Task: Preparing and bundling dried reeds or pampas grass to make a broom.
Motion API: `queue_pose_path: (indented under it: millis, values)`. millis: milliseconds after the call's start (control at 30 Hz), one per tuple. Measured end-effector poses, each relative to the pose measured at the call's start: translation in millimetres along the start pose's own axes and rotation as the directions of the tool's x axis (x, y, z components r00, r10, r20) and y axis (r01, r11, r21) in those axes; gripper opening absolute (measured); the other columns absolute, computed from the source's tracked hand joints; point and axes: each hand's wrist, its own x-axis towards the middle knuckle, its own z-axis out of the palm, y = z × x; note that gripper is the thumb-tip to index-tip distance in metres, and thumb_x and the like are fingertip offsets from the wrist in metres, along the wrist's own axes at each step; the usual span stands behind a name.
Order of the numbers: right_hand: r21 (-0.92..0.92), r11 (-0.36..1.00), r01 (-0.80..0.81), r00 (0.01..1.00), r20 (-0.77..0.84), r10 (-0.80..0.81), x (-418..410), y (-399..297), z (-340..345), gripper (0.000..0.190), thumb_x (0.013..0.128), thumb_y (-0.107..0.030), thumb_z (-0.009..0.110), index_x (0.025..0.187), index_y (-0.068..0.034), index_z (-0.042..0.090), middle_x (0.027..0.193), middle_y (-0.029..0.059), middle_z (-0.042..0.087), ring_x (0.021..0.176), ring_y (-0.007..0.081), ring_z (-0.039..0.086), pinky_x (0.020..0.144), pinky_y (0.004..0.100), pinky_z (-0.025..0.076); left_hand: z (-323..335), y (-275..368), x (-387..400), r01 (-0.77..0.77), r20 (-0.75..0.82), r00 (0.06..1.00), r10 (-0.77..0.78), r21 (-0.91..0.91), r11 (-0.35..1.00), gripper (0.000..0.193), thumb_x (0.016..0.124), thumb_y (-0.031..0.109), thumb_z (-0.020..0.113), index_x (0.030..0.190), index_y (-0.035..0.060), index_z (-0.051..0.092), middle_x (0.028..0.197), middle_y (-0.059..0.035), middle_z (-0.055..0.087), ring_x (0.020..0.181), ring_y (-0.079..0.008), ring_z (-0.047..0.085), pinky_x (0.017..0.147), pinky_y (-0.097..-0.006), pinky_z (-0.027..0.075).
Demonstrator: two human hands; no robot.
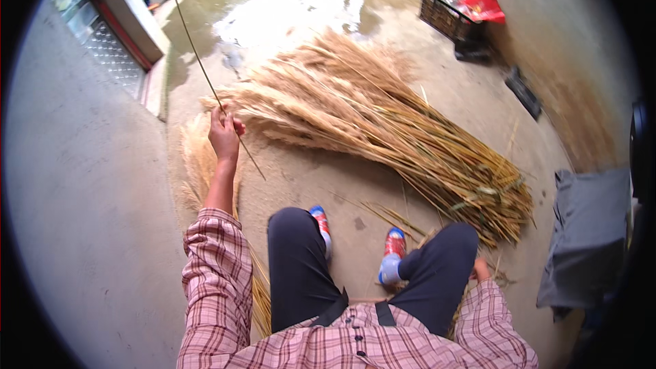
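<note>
My left hand (224, 130) is raised in front of me, its fingers closed around a thin, bare plant stalk (197, 59). The stalk slants from the upper left down past my wrist. Beyond it on the floor lies a big heap of dried plume grass (359, 118), fluffy heads to the left and cut stems to the right. Beside my left leg rests another bunch of plume grass (261, 287), partly behind my arm. Low beside my right knee is my right hand (480, 269); the knee hides most of it, so its grip cannot be made out.
A dark plastic crate (446, 15) holding clear and red plastic stands by the right wall. A grey cloth-covered object (589, 236) sits at the right. Loose stems (392, 215) lie near my feet. Wet floor (287, 10) shines at the back; a doorway (118, 46) opens at upper left.
</note>
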Motion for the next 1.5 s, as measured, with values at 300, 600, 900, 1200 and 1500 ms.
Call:
queue_pose_path:
  millis: [300, 600, 900, 1200, 1500]
  values:
    - [-0.505, 0.459, 0.731, 0.533, 0.003, -0.846, -144, -378, 16, 0.014, 0.082, -0.008, 0.055, 0.083, 0.004, 0.061, 0.065, 0.0112, 0.06, 0.052, 0.018, 0.06, 0.047, 0.0336, 0.048, -160, -90, -55, 0.21, -0.214, 0.967, -0.14, 0.352, 0.912, 0.016, 0.089, 0.002, 0.049, 0.103, 0.0096, 0.052, 0.062, -0.003, 0.054, 0.049, -0.0102, 0.055, 0.042, -0.0253, 0.046]
    - [-0.854, 0.186, 0.487, 0.564, 0.145, -0.813, -163, -426, 131, 0.024, 0.073, -0.021, 0.062, 0.092, -0.008, 0.069, 0.098, 0.0175, 0.064, 0.093, 0.0325, 0.061, 0.081, 0.0382, 0.048, -271, -136, -166, 0.455, -0.395, 0.878, -0.271, 0.509, 0.731, 0.015, 0.088, 0.0, 0.048, 0.098, 0.0102, 0.052, 0.065, -0.0034, 0.054, 0.049, -0.0095, 0.054, 0.042, -0.0252, 0.044]
    - [-0.86, 0.212, 0.465, 0.559, 0.099, -0.823, -176, -427, 127, 0.024, 0.078, -0.021, 0.064, 0.096, -0.006, 0.068, 0.097, 0.0184, 0.064, 0.093, 0.0316, 0.062, 0.081, 0.0381, 0.049, -310, -188, -295, 0.596, -0.419, 0.803, -0.424, 0.557, 0.579, 0.015, 0.086, -0.005, 0.047, 0.093, 0.0078, 0.05, 0.067, -0.0059, 0.052, 0.046, -0.0111, 0.051, 0.041, -0.0259, 0.044]
    - [-0.875, 0.172, 0.452, 0.591, 0.149, -0.793, -174, -427, 145, 0.025, 0.079, -0.023, 0.066, 0.097, -0.007, 0.067, 0.095, 0.0165, 0.066, 0.093, 0.029, 0.063, 0.081, 0.0373, 0.048, -347, -236, -409, 0.649, -0.372, 0.724, -0.581, 0.653, 0.39, 0.013, 0.079, -0.005, 0.048, 0.087, 0.0037, 0.051, 0.068, -0.0138, 0.054, 0.056, -0.0248, 0.055, 0.05, -0.0359, 0.044]
    - [-0.874, 0.098, 0.476, 0.585, 0.232, -0.778, -183, -417, 166, 0.024, 0.078, -0.023, 0.065, 0.093, -0.005, 0.067, 0.092, 0.0168, 0.066, 0.091, 0.0302, 0.063, 0.08, 0.0374, 0.049, -331, -253, -493, 0.549, -0.296, 0.404, -0.866, 0.835, -0.03, 0.029, 0.078, 0.02, 0.067, 0.101, 0.0056, 0.058, 0.091, -0.0231, 0.062, 0.089, -0.0391, 0.06, 0.075, -0.0439, 0.048]
